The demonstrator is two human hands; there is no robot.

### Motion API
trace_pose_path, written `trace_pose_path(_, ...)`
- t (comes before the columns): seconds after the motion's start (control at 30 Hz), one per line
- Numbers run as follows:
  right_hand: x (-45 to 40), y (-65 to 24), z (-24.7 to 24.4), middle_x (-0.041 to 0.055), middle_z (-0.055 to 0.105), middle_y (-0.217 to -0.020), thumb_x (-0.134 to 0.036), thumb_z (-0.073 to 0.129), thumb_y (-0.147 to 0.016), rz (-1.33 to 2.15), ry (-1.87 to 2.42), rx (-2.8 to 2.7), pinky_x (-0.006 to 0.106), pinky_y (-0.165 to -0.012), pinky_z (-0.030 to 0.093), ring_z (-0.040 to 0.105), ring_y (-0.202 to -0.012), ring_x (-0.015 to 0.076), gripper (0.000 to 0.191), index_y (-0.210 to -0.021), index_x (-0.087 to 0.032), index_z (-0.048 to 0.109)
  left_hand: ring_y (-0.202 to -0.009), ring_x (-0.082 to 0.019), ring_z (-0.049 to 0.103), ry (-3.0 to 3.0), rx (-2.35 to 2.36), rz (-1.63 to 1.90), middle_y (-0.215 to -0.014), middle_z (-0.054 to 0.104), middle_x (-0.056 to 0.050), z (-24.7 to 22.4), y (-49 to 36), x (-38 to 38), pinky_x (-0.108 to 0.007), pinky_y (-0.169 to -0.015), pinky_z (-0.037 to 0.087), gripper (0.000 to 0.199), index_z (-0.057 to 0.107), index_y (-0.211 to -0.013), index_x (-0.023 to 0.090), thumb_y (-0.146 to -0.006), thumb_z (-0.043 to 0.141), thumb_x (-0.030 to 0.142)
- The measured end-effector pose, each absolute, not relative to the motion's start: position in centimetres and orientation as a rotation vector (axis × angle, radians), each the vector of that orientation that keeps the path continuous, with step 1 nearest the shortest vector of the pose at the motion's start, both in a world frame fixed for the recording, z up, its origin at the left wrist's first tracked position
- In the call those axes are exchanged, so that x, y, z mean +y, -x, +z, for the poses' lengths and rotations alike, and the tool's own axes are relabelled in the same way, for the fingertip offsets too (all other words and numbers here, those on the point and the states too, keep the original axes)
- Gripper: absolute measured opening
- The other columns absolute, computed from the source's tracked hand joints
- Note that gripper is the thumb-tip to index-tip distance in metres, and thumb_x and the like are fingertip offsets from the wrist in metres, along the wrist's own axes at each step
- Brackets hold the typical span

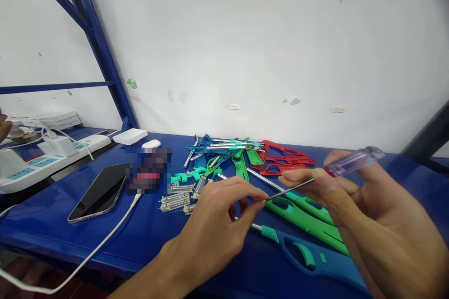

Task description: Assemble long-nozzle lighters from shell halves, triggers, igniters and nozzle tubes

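My right hand (382, 219) is closed around a screwdriver (356, 162) with a clear purplish handle, its thin shaft pointing down to the left. The thumb and forefinger of my left hand (213, 224) are pinched together at the screwdriver's tip; anything tiny between them is too small to make out. Below the hands lie a blue long-nosed lighter (324, 261) with a teal trigger and a green handle shell (305, 221). Another green lighter (312, 208) with a metal tube lies just behind, partly hidden by my right hand.
Clear small tanks (175, 201) and teal plastic pieces (185, 176) lie left of centre. Behind are red handle shells (289, 154) and a pile of metal tubes (228, 147). A phone (100, 191), white cable (105, 241) and power strip (42, 161) are at left.
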State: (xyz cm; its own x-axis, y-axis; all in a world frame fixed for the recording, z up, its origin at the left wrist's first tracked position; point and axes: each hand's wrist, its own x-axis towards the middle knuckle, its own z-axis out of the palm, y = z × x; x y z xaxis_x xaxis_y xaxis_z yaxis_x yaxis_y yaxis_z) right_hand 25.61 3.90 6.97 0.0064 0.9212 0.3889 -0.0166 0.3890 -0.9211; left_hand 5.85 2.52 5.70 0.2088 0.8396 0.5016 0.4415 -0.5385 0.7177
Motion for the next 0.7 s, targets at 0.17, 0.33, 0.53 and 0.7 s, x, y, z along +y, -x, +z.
trace_pose_path(0.17,3.9,-25.5,7.1,0.0016,0.08,-0.101,-0.051,0.076,-0.091,0.944,0.878,-1.374,0.031,-0.091,0.063,0.076,-0.103,0.0245,0.033,-0.111,-0.031,0.06,-0.074,-0.01,0.064,-2.075,1.181,1.302,-0.091,0.075,0.002,5.7,-5.9,2.6,-0.023,-0.063,0.048,0.015,0.077,-0.101,0.025,-0.097,0.066,0.017)
trace_pose_path(0.33,3.9,-25.8,7.0,0.0024,0.08,-0.104,-0.051,0.074,-0.093,0.907,0.866,-1.402,0.033,-0.089,0.064,0.076,-0.102,0.025,0.031,-0.111,-0.031,0.059,-0.074,-0.011,0.065,-2.057,1.183,1.319,-0.092,0.075,0.001,5.8,-5.9,2.5,-0.023,-0.061,0.049,0.013,0.078,-0.1,0.024,-0.096,0.066,0.018)
trace_pose_path(0.53,3.8,-26.7,7.1,0.0013,0.079,-0.106,-0.049,0.069,-0.097,0.926,0.851,-1.451,0.03,-0.094,0.062,0.075,-0.106,0.0224,0.027,-0.115,-0.033,0.056,-0.073,-0.01,0.066,-2.022,1.184,1.329,-0.091,0.076,0.002,5.9,-5.8,2.1,-0.02,-0.058,0.048,0.013,0.079,-0.098,0.025,-0.096,0.067,0.02)
trace_pose_path(0.7,3.5,-27.1,7.4,0.0013,0.08,-0.104,-0.05,0.07,-0.096,0.953,0.827,-1.443,0.022,-0.087,0.061,0.076,-0.102,0.0199,0.028,-0.113,-0.034,0.055,-0.074,-0.01,0.066,-1.957,1.184,1.29,-0.089,0.077,0.002,6.4,-5.8,2.0,-0.021,-0.059,0.047,0.013,0.079,-0.096,0.025,-0.096,0.067,0.021)
